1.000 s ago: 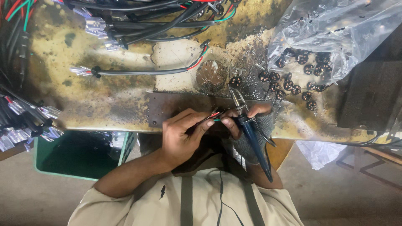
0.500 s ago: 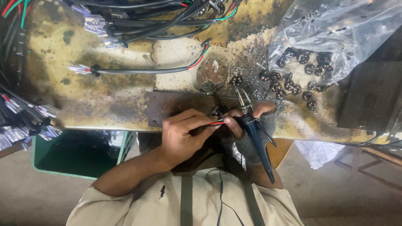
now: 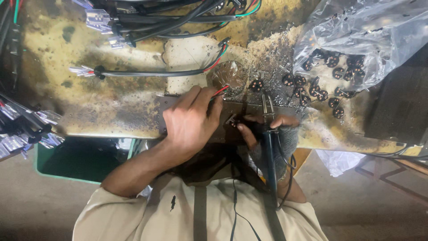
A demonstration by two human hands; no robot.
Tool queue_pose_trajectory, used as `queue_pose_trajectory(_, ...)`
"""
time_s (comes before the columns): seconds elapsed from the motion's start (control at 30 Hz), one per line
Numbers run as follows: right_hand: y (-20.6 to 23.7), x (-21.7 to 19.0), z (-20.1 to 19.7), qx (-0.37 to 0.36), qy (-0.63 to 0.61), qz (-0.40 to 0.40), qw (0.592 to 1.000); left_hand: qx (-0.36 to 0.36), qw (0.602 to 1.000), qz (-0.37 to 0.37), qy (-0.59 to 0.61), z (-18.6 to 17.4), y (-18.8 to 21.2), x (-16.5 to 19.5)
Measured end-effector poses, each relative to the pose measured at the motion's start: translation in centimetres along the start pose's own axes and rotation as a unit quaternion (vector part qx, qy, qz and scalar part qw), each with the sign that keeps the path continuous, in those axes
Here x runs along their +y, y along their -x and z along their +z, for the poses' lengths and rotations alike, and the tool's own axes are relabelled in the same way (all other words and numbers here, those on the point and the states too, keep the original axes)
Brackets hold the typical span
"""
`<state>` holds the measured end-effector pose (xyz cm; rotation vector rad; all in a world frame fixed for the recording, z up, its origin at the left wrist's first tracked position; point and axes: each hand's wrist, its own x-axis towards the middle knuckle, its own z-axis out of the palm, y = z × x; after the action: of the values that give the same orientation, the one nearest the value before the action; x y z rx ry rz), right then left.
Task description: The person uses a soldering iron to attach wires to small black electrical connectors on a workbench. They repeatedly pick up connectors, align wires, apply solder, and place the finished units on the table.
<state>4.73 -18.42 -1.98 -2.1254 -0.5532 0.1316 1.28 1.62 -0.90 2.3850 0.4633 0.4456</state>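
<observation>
Your left hand (image 3: 189, 122) lies on the metal plate (image 3: 232, 109) at the near edge of the worktop (image 3: 111, 102). Its fingers are curled and pinched shut on the thin red and green wires (image 3: 220, 91), whose ends stick out past your fingertips toward the far side of the plate. Those wires belong to the black cable (image 3: 151, 72) that runs across the worktop beyond the plate and ends in pale stripped tips off to the left of it.

Your right hand (image 3: 272, 134), in a grey fingerless glove, rests on the right part of the same plate. Its fingers are wrapped closed around the dark handle of a soldering iron (image 3: 269, 147), whose metal tip points away from you over the far edge of the plate. The iron's black cord (image 3: 289, 178) loops back down by your wrist. Between your two hands, on the plate, sits a small dark connector (image 3: 232, 120), just beside your right thumb; I cannot tell whether the thumb touches it.

Beyond the plate and to its right, round black connectors (image 3: 312, 91) lie scattered on the scorched surface, and more of them show inside a clear plastic bag (image 3: 365, 35). Farther from the plate, a bundle of black cables (image 3: 178, 18) crosses the top. A green bin (image 3: 67, 160) stands below the worktop edge, left of the plate.
</observation>
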Motion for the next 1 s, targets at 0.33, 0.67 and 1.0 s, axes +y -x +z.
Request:
queue_pose_trajectory(0.33, 1.2, 1.9, 1.6, -0.051, -0.359, 0.163, 0.918, -0.093, 0.989, 0.002, 0.112, -0.4, 0.5, 0.0)
queue_pose_trajectory(0.67, 4.4, 2.8, -1.5, 0.009, -0.014, 0.061, 0.998, -0.122, 0.973, 0.022, 0.193, -0.4, 3.1, 0.1)
queue_pose_trajectory(1.0, 3.9, 4.5, -1.5, -0.007, -0.041, -0.226, 0.973, -0.106, 0.978, 0.058, 0.168, -0.4, 3.1, 0.3)
